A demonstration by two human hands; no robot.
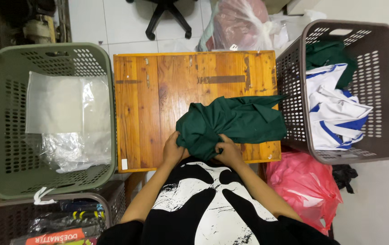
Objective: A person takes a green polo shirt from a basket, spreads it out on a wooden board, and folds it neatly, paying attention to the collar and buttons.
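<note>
Hands grip one dark green garment [233, 122] on the wooden table [158, 90] — left hand [172, 152] closed on its edge at 7 o'clock, right hand [229, 152] pinching the hem at 6 o'clock.

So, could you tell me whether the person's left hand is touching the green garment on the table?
Touching: the head view shows the left hand gripping the near edge of the green garment, fingers pressed into the cloth.

Dark green garment [233, 122] on orange-brown wooden table [158, 100]; olive basket [4, 136] (grey-brown basket [385, 90] holds white-and-blue clothes [335, 113]).
</note>
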